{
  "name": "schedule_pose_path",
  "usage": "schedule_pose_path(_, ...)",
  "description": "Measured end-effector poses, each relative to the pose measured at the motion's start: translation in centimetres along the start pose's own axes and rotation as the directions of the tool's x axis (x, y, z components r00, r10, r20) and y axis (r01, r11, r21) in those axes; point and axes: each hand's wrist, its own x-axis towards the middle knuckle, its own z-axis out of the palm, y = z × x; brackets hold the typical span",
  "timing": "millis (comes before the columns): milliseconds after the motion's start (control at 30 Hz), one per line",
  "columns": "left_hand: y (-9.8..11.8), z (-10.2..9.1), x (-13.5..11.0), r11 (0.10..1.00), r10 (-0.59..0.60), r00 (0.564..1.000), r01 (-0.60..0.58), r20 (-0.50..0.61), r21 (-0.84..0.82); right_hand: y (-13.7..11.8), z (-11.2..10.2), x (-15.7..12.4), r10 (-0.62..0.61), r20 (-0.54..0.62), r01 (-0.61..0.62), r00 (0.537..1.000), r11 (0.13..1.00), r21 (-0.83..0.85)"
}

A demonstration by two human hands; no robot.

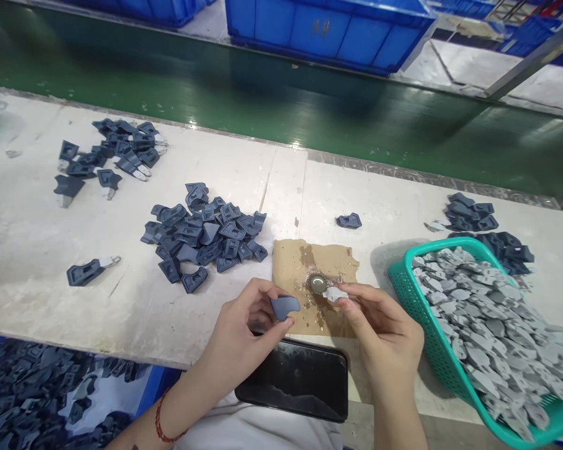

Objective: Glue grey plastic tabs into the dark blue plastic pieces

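Observation:
My left hand [244,331] pinches a small dark blue plastic piece [284,306] between thumb and fingers, just above the table's front edge. My right hand [385,331] holds a small light grey piece [335,294] at its fingertips, touching it to a small round metal dish [318,284]. The dish sits on a stained scrap of brown cardboard [293,262]. The two hands are close together over the cardboard.
A teal basket [406,294] of several grey pieces stands at the right. Piles of dark blue pieces lie at centre [206,237], far left [112,150] and right [488,231]. A black phone [295,381] lies at the front edge. A green conveyor belt [281,100] runs behind.

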Motion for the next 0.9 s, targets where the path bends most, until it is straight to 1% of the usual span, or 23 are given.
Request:
schedule_pose_path(133,0.44,-0.02,-0.03,0.999,0.036,0.999,-0.036,-0.005,-0.015,-0.10,0.09,0.01,-0.037,0.058,0.036,0.998,0.999,0.014)
schedule_pose_path(333,0.73,-0.26,0.02,0.993,0.096,0.995,-0.096,0.009,0.065,-0.23,0.14,0.07,-0.094,0.097,0.091,0.991,0.995,0.034)
schedule_pose_path(433,0.72,-0.28,-0.07,0.993,0.119,0.993,-0.119,0.009,0.017,-0.12,0.10,0.02,-0.116,0.116,0.112,0.986,0.993,0.042)
schedule_pose_path(533,0.72,-0.22,-0.17,0.993,0.099,0.995,-0.098,0.014,-0.066,-0.02,0.05,-0.07,-0.115,0.126,0.112,0.985,0.993,0.032)
schedule_pose_path(667,0.55,-0.16,-0.28,0.990,0.103,0.994,-0.100,0.027,-0.103,-0.09,0.03,-0.14,-0.112,0.164,0.107,0.980,0.994,0.037)
schedule_pose_path(767,0.40,-0.15,-0.30,0.990,0.107,0.994,-0.104,0.033,-0.097,-0.16,0.01,-0.20,-0.141,0.208,0.134,0.968,0.990,0.049)
schedule_pose_path(900,0.47,-0.15,-0.24,0.995,0.093,0.994,-0.091,0.050,-0.048,-0.17,-0.07,-0.29,-0.181,0.266,0.180,0.947,0.983,0.028)
